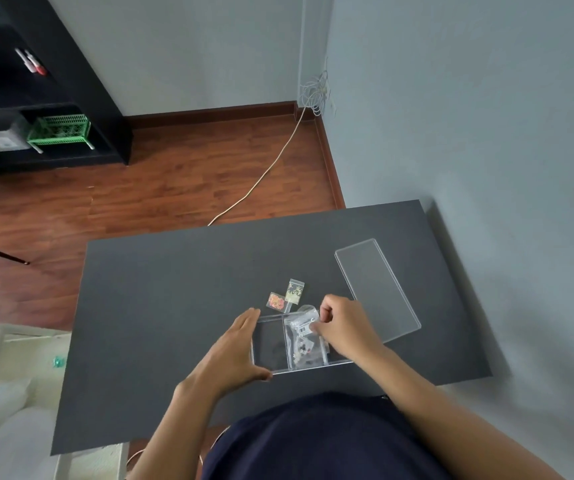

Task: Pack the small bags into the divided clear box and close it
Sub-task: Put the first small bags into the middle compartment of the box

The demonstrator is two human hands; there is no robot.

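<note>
Dark grey matte tabletop, wood floor beyond. We're mid-packing: right hand pinches small clear zip bag over middle compartment of divided clear plastic box; bags already there, left compartment empty. Left hand, fingers flat and released, steadies box wall. Orange-filled bag and yellow-filled bag wait just beyond box. Flat clear lid lies right. Next, we judge: drop, fetch those.

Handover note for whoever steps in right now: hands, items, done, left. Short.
Left hand: open, flat against the left end of the clear box, steadying it.
Right hand: fingers pinching a clear bag over the middle compartment.
Done: clear bags already in the middle compartment; left compartment looks empty.
Left: two small bags, orange and yellow, lie on the table behind the box. Pack them, then fit the lid, lying to the right.
</note>
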